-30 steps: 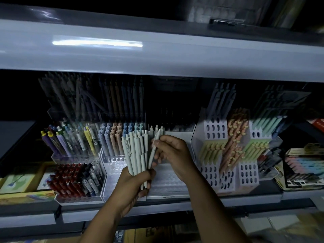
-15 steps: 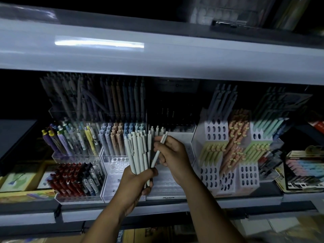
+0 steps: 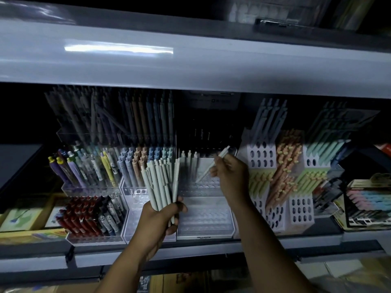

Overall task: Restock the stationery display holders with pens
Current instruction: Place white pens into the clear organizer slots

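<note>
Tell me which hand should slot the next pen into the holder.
Right. The right hand pinches a single pen, tip angled down over empty holes in the clear holder; the left hand grips the pen bundle.

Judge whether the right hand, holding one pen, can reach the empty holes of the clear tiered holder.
Probably yes. The right hand hovers just over the clear tiered holder, its pen angled down at bare holes; the left hand and its bundle of pens sit to one side, not between.
</note>
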The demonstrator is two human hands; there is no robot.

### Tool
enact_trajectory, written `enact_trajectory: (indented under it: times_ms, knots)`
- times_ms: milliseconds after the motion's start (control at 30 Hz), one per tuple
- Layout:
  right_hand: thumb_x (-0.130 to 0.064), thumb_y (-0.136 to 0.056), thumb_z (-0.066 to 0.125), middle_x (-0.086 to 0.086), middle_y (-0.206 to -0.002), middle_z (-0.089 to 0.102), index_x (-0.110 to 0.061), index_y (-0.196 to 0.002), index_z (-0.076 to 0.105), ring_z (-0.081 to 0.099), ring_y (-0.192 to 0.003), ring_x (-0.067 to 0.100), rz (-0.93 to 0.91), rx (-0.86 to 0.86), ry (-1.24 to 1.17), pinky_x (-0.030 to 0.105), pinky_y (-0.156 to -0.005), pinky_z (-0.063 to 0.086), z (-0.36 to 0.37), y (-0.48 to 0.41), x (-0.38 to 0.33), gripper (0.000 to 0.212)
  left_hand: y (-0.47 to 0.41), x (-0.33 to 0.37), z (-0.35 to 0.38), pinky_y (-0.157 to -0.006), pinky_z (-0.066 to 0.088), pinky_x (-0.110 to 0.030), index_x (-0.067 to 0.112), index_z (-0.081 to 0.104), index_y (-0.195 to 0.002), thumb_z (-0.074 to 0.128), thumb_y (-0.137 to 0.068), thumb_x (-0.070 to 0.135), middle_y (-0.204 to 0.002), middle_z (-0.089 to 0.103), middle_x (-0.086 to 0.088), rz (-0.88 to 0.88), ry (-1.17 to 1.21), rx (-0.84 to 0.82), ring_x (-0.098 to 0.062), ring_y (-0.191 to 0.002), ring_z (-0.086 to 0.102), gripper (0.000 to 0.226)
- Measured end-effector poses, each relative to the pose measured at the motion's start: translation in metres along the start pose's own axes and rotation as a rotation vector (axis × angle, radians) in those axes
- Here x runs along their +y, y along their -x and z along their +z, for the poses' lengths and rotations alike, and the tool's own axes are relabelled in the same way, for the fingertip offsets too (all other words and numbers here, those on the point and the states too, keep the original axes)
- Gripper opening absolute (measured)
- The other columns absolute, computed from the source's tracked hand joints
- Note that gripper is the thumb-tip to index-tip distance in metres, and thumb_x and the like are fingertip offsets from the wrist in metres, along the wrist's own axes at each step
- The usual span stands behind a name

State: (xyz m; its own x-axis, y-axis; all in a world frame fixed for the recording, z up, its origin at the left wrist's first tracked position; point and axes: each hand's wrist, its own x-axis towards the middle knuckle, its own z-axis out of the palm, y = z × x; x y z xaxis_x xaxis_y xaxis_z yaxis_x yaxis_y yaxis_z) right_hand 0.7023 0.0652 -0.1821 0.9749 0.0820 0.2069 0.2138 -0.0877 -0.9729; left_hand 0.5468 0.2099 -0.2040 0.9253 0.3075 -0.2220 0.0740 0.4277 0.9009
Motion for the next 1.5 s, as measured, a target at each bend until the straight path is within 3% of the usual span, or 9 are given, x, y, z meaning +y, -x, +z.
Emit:
enact_trajectory:
  times_ms: [100,233,367,467,633,800,1000,1233,1500]
  knots:
    - [-0.008,-0.099,0.065,-0.002,-0.063,0.07,-0.008,-0.078,0.066,0.071,-0.063,0.015,-0.091,0.072,0.088,0.044,-0.069,0.062,0.002,-0.01,0.013,0.021,0.002,0.0,-0.002,-0.043,0.027,-0.025,-0.006,0.064,-0.107,0.077,-0.069,0.012,-0.083,0.067,-0.021,0.003,0.001,-0.023,-0.018,-0.051,0.044,0.044]
    - [-0.008,-0.099,0.064,0.003,-0.069,0.07,0.005,-0.082,0.063,0.073,-0.069,0.013,-0.113,0.034,0.106,0.053,-0.074,0.061,0.009,-0.02,0.03,0.022,0.004,0.001,-0.003,-0.044,0.025,-0.025,-0.01,0.063,-0.114,0.071,-0.076,0.009,-0.087,0.069,-0.026,0.005,0.014,-0.019,-0.019,-0.051,0.043,0.044]
    - [-0.011,-0.099,0.066,0.002,-0.071,0.071,-0.004,-0.08,0.063,0.073,-0.07,0.012,-0.178,0.023,0.169,0.051,-0.072,0.061,0.016,-0.025,0.035,0.02,0.004,0.001,-0.006,-0.042,0.028,-0.023,-0.013,0.06,-0.116,0.069,-0.077,0.007,-0.09,0.07,-0.029,0.007,0.034,-0.016,-0.019,-0.05,0.043,0.044]
    - [-0.024,-0.098,0.064,0.002,-0.07,0.07,-0.014,-0.075,0.059,0.072,-0.07,0.015,-0.252,0.04,0.218,0.05,-0.068,0.059,0.019,-0.028,0.033,0.025,0.005,0.002,-0.008,-0.043,0.028,-0.024,-0.012,0.06,-0.118,0.068,-0.077,0.008,-0.09,0.07,-0.027,-0.003,0.041,-0.018,-0.018,-0.05,0.044,0.046]
    - [-0.041,-0.095,0.054,0.011,-0.064,0.065,-0.006,-0.075,0.057,0.068,-0.063,0.03,-0.325,0.032,0.308,0.052,-0.062,0.056,0.024,-0.033,0.035,0.04,0.006,0.003,-0.009,-0.044,0.025,-0.026,-0.009,0.061,-0.117,0.067,-0.077,0.007,-0.087,0.07,-0.025,-0.009,0.046,-0.015,-0.017,-0.048,0.044,0.044]
    - [-0.032,-0.097,0.056,0.012,-0.063,0.063,-0.003,-0.074,0.059,0.064,-0.063,0.028,-0.4,0.025,0.427,0.046,-0.06,0.054,0.029,-0.035,0.033,0.037,0.007,0.005,-0.009,-0.043,0.027,-0.024,-0.008,0.061,-0.115,0.067,-0.076,0.005,-0.086,0.069,-0.025,-0.011,0.045,-0.024,-0.017,-0.048,0.044,0.041]
    - [-0.019,-0.098,0.064,0.007,-0.059,0.059,-0.008,-0.068,0.054,0.059,-0.057,0.02,-0.412,0.038,0.473,0.04,-0.056,0.048,0.032,-0.035,0.029,0.033,0.008,0.008,-0.008,-0.044,0.025,-0.025,-0.008,0.061,-0.117,0.077,-0.064,0.022,-0.089,0.069,-0.026,0.02,0.036,-0.041,-0.019,-0.051,0.041,0.064]
    - [-0.012,-0.095,0.07,0.009,-0.064,0.063,-0.004,-0.074,0.055,0.065,-0.063,0.023,-0.337,-0.017,0.491,0.042,-0.058,0.055,0.03,-0.032,0.042,0.027,0.008,0.008,-0.008,-0.044,0.025,-0.025,-0.01,0.06,-0.116,0.075,-0.07,0.012,-0.087,0.07,-0.025,0.011,0.035,-0.029,-0.019,-0.05,0.04,0.054]
    - [-0.009,-0.091,0.074,0.01,-0.06,0.053,-0.002,-0.066,0.051,0.053,-0.056,0.022,-0.282,-0.01,0.541,0.034,-0.056,0.041,0.033,-0.025,0.044,0.035,0.011,0.007,-0.005,-0.043,0.025,-0.025,-0.008,0.061,-0.119,0.066,-0.078,0.008,-0.086,0.069,-0.024,0.019,0.057,-0.005,-0.016,-0.046,0.04,0.045]
